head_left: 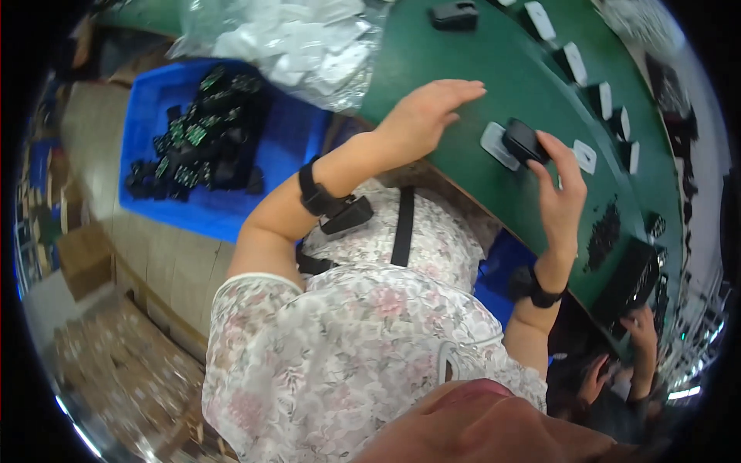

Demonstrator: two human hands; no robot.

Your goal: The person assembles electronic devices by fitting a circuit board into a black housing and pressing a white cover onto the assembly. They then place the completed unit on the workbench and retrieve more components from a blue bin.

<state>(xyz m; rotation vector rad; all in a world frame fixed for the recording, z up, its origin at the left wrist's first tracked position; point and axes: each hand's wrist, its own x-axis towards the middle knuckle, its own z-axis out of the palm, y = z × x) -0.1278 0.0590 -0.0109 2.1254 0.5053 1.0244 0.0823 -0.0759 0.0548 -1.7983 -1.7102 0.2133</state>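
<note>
My right hand (561,181) pinches a small black rounded casing (525,141) between thumb and fingers, over the green tabletop (432,62). Right beside the casing, partly under it, lies a white rounded plate (497,147); whether the two touch I cannot tell. My left hand (428,116) is held above the table edge to the left, fingers stretched out and nothing in them. A second white plate (585,157), with a hole, lies just past my right hand. Another black casing (454,15) sits at the far side of the table.
Several black-and-white units (575,63) line the table's far right. A heap of small dark parts (603,235) lies near a black box (629,282). Left stands a blue bin (224,220) of circuit-board pieces, below a clear bag (309,46) of white parts. Another person's hand (641,332) works lower right.
</note>
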